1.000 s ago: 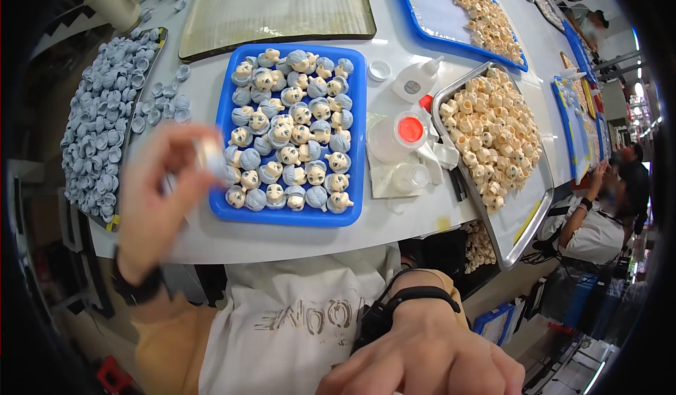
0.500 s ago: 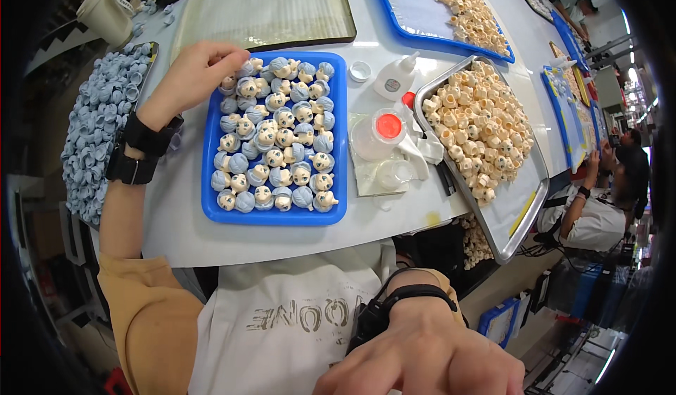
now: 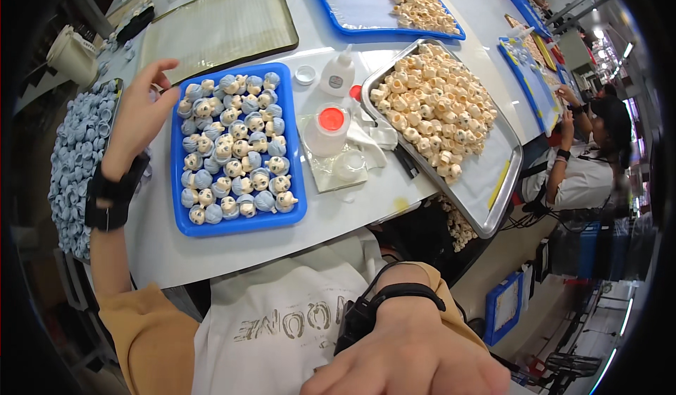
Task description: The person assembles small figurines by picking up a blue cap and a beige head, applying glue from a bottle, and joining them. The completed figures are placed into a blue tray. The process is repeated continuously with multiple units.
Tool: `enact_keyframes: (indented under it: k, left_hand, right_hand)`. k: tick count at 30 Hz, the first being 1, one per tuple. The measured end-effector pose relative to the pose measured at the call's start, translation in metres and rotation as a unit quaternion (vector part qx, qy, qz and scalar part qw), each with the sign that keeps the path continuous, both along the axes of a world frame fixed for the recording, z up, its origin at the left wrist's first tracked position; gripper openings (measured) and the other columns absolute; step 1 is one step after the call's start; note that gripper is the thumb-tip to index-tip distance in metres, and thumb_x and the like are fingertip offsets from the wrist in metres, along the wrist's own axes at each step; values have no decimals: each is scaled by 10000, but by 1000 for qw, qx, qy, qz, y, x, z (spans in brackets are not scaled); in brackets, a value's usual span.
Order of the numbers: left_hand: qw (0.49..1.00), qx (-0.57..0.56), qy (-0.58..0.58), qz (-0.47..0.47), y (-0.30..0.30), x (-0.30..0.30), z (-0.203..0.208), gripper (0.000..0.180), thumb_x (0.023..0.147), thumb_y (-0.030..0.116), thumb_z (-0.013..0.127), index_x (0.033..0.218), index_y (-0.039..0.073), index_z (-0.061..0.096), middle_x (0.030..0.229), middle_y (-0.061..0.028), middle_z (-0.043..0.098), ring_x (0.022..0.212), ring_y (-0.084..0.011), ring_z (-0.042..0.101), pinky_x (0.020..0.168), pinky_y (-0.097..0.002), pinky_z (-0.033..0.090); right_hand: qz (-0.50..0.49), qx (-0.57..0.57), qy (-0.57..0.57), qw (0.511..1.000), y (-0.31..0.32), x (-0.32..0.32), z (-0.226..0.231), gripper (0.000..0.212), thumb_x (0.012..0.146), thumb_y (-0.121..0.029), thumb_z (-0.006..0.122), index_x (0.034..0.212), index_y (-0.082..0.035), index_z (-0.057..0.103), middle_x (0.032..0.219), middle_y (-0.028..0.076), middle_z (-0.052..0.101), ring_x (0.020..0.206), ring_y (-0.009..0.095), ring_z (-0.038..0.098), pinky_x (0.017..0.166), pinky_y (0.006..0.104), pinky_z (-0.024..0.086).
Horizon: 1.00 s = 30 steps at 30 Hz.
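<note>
**Left hand (image 3: 137, 124) has come off the small doll heads (image 3: 224, 146)**

Half a second ago, its fingers were on the heads in the top left corner of the blue tray (image 3: 243, 226). Now it is up and to the left, with the thumb and fingers spread and nothing to be seen between them. The thumb tip is right by the tray's upper left edge; I cannot tell if it touches. The right hand (image 3: 419, 360) is low at the bottom of the frame, back side up, as it was before. Its fingers are out of sight, so I cannot tell if it holds something. The two hands are well apart.

The heads fill the blue tray, left of the middle of the frame. They lie just to the right of the left hand, which is much nearer than the right one. The tray's long side runs up and down the frame.

All this sits on a shiny white tabletop (image 3: 239, 251). Blue-grey hair caps (image 3: 77, 148) are heaped at the left. A tub with a red-orange top (image 3: 329, 122) and a white bottle (image 3: 338, 77) are near the middle. To their right, cream face pieces (image 3: 436, 106) are piled in a metal tray (image 3: 479, 191). Another person (image 3: 591, 162) is at the far right of the room.
</note>
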<state>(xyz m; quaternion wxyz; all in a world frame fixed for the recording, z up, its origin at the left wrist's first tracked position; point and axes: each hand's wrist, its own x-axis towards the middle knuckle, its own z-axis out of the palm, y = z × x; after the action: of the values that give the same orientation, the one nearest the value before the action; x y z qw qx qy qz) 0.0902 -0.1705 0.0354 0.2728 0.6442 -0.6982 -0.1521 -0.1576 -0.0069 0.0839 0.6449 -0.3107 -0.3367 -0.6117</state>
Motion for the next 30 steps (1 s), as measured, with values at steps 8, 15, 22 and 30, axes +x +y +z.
enact_keyframes:
  k: [8, 15, 22, 30]
  left_hand:
    - [819, 278, 466, -188, 144, -52, 57, 310, 866, 207, 568, 1016, -63, 584, 828, -115, 634, 671, -142, 589, 620, -239, 475]
    - [738, 299, 586, -150, 174, -67, -15, 404, 847, 328, 621, 952, -62, 634, 912, -135, 630, 710, -165, 610, 592, -226, 461]
    - [640, 293, 704, -95, 163, -86, -20, 406, 916, 137, 488, 1274, -44, 427, 1124, -153, 548, 865, -184, 596, 720, -268, 504]
    - [610, 325, 707, -152, 166, -90, -25, 337, 863, -24, 522, 1197, -11, 478, 1164, -139, 526, 944, -148, 558, 811, -296, 488]
  right_hand:
    - [-622, -41, 606, 494, -47, -127, 10, 329, 703, -119, 648, 987, 24, 564, 996, 206, 603, 872, 350, 587, 786, 393, 460]
    - [-429, 51, 896, 102, -112, -297, -56, 339, 735, -145, 694, 1012, -11, 552, 837, 133, 631, 679, 246, 602, 639, 333, 483]
    - [-504, -25, 860, 69, -113, -302, -71, 185, 735, -103, 659, 826, 7, 542, 686, 143, 595, 617, 246, 598, 569, 328, 467]
    - [-396, -95, 724, 556, -46, -125, -20, 305, 637, -73, 631, 930, 11, 614, 736, 86, 602, 593, 206, 548, 568, 297, 430]
